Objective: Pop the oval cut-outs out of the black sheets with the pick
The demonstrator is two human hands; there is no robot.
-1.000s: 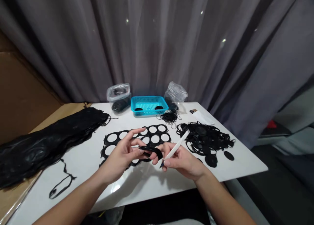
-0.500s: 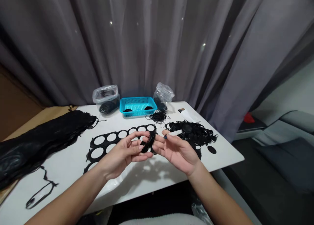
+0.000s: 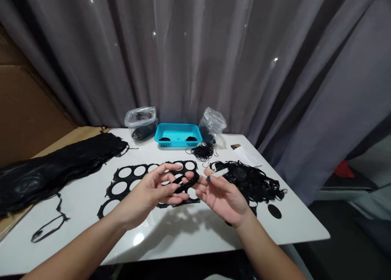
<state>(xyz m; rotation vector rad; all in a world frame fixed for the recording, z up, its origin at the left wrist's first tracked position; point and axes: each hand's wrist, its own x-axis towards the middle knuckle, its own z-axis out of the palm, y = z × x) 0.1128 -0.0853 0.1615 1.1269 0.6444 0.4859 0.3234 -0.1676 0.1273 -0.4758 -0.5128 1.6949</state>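
Above the table, my left hand (image 3: 155,188) pinches a bundle of thin black rubbery loops (image 3: 185,183) between thumb and fingers. My right hand (image 3: 224,196) faces it, its fingertips touching the bundle's right end. A slim white tool with a dark blue end (image 3: 220,173) is held between my right thumb and forefinger; its exact kind is unclear. Beneath the hands lies a flat black sheet with rows of round holes (image 3: 131,170), partly hidden by them. Beside my right hand is a heap of black perforated scraps (image 3: 259,186), with a black disc (image 3: 274,211) near it.
A blue basket (image 3: 179,144) holding black pieces stands at the back between two clear bags, the left (image 3: 141,119) and right (image 3: 214,119). In front is a tangle of black strings (image 3: 203,152). A long black stack (image 3: 61,166) and a stray loop (image 3: 50,229) lie left.
The view has shifted, so the table things sit a little further right. The black bundle has turned flatter and its loops spread slightly between my hands. Both hands keep their holds.
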